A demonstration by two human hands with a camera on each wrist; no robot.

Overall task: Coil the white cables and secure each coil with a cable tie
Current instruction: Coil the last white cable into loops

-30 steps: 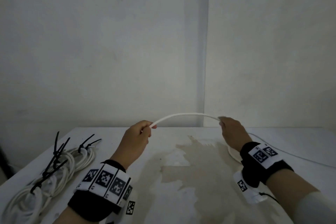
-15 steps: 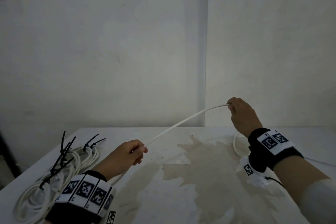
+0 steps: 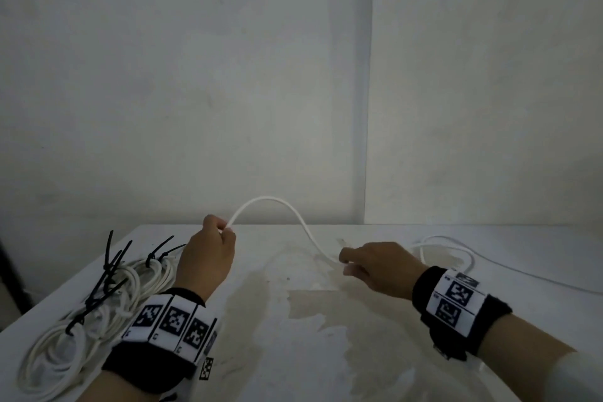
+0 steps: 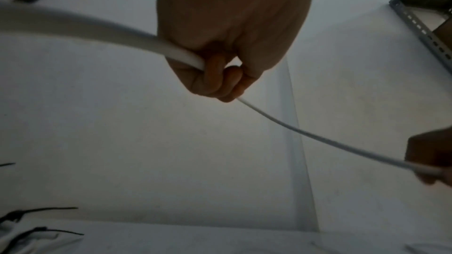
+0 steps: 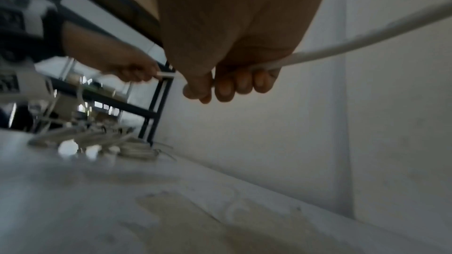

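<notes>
A white cable (image 3: 270, 201) arches in the air between my two hands above the white table (image 3: 326, 352). My left hand (image 3: 225, 233) pinches one part of it, fingers curled round the cable (image 4: 186, 55) in the left wrist view. My right hand (image 3: 347, 266) grips the cable lower, near the tabletop; the right wrist view shows its fingers (image 5: 227, 86) wrapped round the cable (image 5: 342, 47). More of the same cable (image 3: 447, 243) lies loose behind my right wrist and trails off to the right.
Several coiled white cables (image 3: 85, 313) bound with black cable ties (image 3: 111, 258) lie piled at the table's left edge. A stained patch (image 3: 310, 303) marks the table's middle. A white wall stands close behind. Dark shelving (image 5: 137, 103) stands beyond the left side.
My right hand came down from high up toward the tabletop and nearer the left hand. My left hand rose and moved away from me. The cable between them went from nearly straight to an arch.
</notes>
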